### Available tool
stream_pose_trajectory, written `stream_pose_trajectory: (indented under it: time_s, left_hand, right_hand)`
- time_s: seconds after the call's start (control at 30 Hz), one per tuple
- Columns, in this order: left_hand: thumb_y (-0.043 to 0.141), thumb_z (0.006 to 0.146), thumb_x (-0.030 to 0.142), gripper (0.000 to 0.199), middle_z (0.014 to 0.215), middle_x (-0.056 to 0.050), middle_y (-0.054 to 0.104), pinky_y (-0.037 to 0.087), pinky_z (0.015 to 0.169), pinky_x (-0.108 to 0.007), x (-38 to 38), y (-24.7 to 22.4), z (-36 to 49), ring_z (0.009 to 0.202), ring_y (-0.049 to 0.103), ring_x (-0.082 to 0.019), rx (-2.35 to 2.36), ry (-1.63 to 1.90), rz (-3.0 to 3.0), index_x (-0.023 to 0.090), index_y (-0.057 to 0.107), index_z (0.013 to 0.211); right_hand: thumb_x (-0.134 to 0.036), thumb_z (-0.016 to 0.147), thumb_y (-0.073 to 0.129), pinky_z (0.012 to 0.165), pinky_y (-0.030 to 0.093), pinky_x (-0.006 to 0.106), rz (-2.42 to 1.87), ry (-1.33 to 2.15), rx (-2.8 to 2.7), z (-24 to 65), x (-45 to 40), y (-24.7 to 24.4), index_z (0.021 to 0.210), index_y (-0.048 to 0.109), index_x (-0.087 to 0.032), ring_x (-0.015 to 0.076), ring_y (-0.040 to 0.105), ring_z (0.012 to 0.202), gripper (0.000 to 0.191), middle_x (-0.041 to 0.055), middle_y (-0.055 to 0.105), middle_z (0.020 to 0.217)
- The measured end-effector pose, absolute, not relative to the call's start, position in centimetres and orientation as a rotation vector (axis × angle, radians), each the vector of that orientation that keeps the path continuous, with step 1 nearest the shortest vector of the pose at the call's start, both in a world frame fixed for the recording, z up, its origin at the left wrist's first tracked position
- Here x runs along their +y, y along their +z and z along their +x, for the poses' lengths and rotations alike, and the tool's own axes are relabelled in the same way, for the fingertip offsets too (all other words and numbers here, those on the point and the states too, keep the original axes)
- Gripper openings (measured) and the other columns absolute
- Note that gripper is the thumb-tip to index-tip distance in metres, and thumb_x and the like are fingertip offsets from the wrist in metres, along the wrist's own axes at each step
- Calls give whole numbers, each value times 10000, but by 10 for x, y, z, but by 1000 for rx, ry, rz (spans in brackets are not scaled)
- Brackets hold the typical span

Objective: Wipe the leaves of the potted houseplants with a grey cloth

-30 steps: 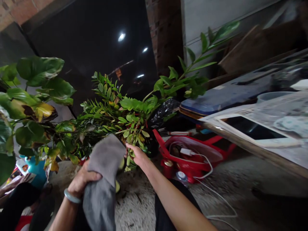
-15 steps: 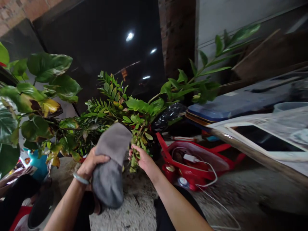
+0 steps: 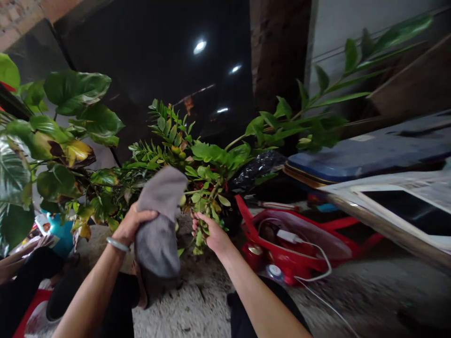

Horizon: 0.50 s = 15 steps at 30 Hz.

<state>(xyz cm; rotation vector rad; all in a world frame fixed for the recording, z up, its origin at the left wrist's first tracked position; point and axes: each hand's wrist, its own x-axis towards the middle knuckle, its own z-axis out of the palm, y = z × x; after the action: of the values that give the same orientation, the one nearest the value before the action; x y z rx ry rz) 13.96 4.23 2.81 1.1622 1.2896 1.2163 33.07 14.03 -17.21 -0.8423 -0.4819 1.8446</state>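
My left hand (image 3: 134, 224) is closed on a folded grey cloth (image 3: 158, 244), thumb on top of it. The cloth bends over and hangs down, its upper end close to the leaves. My right hand (image 3: 211, 233) pinches a drooping leafy stem (image 3: 201, 202) of the green potted plant (image 3: 225, 157). The pot itself is mostly hidden by leaves and shadow. A small gap lies between the cloth and my right fingers.
To the right on the floor stands a red bag (image 3: 299, 239) with a white charger and cable (image 3: 287, 235). Above it juts a table edge (image 3: 366, 216). Broad-leaved foliage (image 3: 79, 94) hangs at left. Another person's dark-clothed leg (image 3: 31, 277) is at lower left.
The view has turned slightly left, so the scene shifts right. The cloth has moved a little up and away from the stem. Both hands keep their hold.
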Motion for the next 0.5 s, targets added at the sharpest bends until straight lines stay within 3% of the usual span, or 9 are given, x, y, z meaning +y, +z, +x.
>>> stream_pose_trajectory:
  time_s: [0.1, 0.3, 0.4, 0.5]
  left_hand:
    - [947, 498, 376, 440, 955, -87, 806, 562, 832, -413, 74, 23, 146, 908, 715, -314, 1350, 1347, 1078, 263, 788, 893]
    - [938, 468, 312, 572, 904, -99, 800, 546, 789, -383, 32, -34, 141, 802, 711, -278, 1401, 898, 1017, 124, 793, 989]
    - [941, 505, 300, 571, 949, -88, 806, 545, 827, -367, 12, -4, 124, 861, 722, -285, 1370, 959, 1106, 141, 800, 1035]
    - [928, 542, 340, 484, 968, -72, 808, 555, 816, -367, 37, 36, 116, 856, 714, -274, 1394, 1272, 1157, 205, 798, 988]
  right_hand:
    - [-339, 842, 772, 500, 558, 281, -848, 1860, -448, 327, 141, -164, 859, 633, -225, 170, 671, 511, 180, -7, 701, 606]
    - [-335, 837, 780, 480, 536, 266, -860, 1867, -419, 328, 139, -163, 876, 653, -215, 166, 667, 494, 179, -6, 706, 598]
    - [-333, 848, 769, 483, 538, 259, -868, 1868, -416, 332, 138, -166, 900, 659, -215, 160, 675, 500, 170, -3, 720, 619]
    - [-349, 849, 771, 488, 547, 265, -885, 1861, -413, 332, 138, -165, 904, 654, -217, 169, 689, 506, 186, 3, 732, 628]
